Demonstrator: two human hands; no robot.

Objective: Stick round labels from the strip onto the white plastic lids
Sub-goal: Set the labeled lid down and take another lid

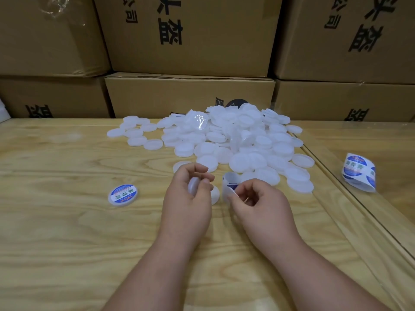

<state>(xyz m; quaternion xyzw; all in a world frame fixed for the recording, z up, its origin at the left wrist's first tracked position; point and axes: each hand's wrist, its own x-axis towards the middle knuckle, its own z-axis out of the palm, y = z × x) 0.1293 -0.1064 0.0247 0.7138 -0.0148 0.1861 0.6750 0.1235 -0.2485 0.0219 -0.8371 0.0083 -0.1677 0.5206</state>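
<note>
My left hand (190,198) holds a white plastic lid (195,185) between thumb and curled fingers, tilted on edge. Another white lid (215,194) lies just behind that hand. My right hand (258,200) pinches a short curled piece of label strip (230,182) with a blue round label partly showing. A heap of plain white lids (235,140) covers the table's middle back. One labelled lid (123,195) with a blue and white sticker lies flat to the left of my hands.
A curled strip of round blue labels (359,172) lies at the right, past a seam in the wooden table (67,232). Stacked cardboard boxes (188,95) form a wall along the table's back edge.
</note>
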